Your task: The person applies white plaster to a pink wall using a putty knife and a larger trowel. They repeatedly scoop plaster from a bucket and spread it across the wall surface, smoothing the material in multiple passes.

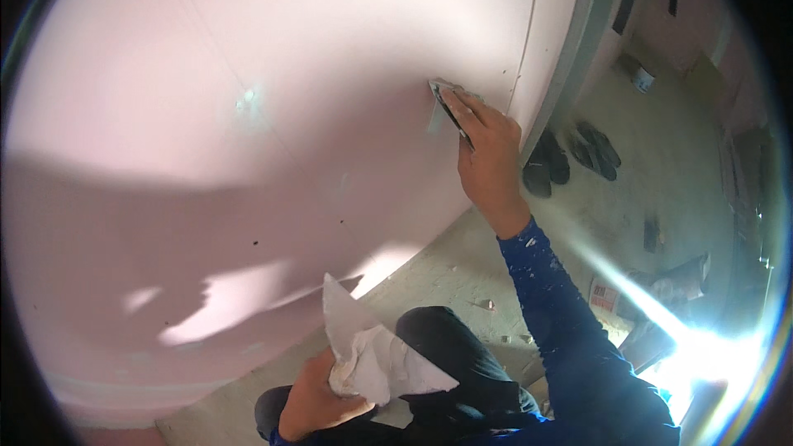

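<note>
My right hand point(489, 157) is stretched forward and closed round a putty knife point(447, 106), its blade at the pink wallboard point(355, 49). A pale smear of filler point(435, 120) shows on the board just beside the blade. Low down, by my knees, my left hand point(312, 403) grips the edge of a flat, pointed filler-coated plate point(405, 369). A thick lump of white filler point(359, 357) lies on it. Further left, a whitish-green filled spot point(248, 102) marks the wallboard. Small dark screw spots point(255, 243) dot its lower part.
A metal frame edge point(570, 54) bounds the board on the right. Beyond it, two pairs of dark shoes point(596, 150) and a white can point(643, 78) stand on the floor. A glaring lamp point(709, 363) shines at lower right, near a bag point(686, 279). Crumbs of debris point(487, 305) lie by my knee point(429, 334).
</note>
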A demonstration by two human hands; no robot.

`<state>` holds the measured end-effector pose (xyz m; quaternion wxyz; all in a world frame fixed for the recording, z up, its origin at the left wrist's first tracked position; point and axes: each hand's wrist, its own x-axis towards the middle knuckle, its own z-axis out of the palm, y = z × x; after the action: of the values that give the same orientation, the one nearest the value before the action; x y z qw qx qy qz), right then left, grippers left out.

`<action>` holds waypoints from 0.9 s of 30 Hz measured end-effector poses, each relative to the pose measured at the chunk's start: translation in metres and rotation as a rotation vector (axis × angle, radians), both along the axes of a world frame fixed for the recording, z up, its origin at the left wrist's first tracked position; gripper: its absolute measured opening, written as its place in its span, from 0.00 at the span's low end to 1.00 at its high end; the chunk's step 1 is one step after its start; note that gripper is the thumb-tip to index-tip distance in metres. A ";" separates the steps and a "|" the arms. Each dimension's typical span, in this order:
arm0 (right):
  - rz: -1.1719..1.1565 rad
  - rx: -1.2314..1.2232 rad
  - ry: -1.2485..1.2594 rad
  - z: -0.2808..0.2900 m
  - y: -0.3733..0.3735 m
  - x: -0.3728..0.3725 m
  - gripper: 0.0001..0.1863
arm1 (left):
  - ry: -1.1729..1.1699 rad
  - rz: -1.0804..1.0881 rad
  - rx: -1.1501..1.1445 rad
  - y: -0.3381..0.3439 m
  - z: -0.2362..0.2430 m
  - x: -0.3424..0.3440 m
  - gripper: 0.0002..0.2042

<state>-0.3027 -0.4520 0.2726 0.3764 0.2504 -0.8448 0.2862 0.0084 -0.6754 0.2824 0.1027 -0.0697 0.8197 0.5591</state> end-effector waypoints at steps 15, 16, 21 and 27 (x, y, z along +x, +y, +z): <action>0.026 0.047 -0.162 0.005 0.032 -0.039 0.14 | 0.037 -0.054 -0.094 0.017 0.017 -0.027 0.30; 0.030 -0.070 -0.198 0.015 0.038 -0.046 0.15 | 0.023 -0.077 -0.065 0.018 0.012 -0.027 0.30; 0.201 -0.312 -0.442 0.018 0.069 -0.051 0.23 | 0.069 -0.091 -0.078 0.019 0.005 -0.023 0.29; -0.138 -0.441 -0.491 -0.039 0.095 -0.054 0.22 | 0.111 -0.034 -0.198 0.014 0.016 -0.014 0.27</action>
<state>-0.3570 -0.3572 0.2338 0.2251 0.0288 -0.8429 0.4878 -0.0051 -0.6618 0.2989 0.0592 -0.0346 0.8764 0.4766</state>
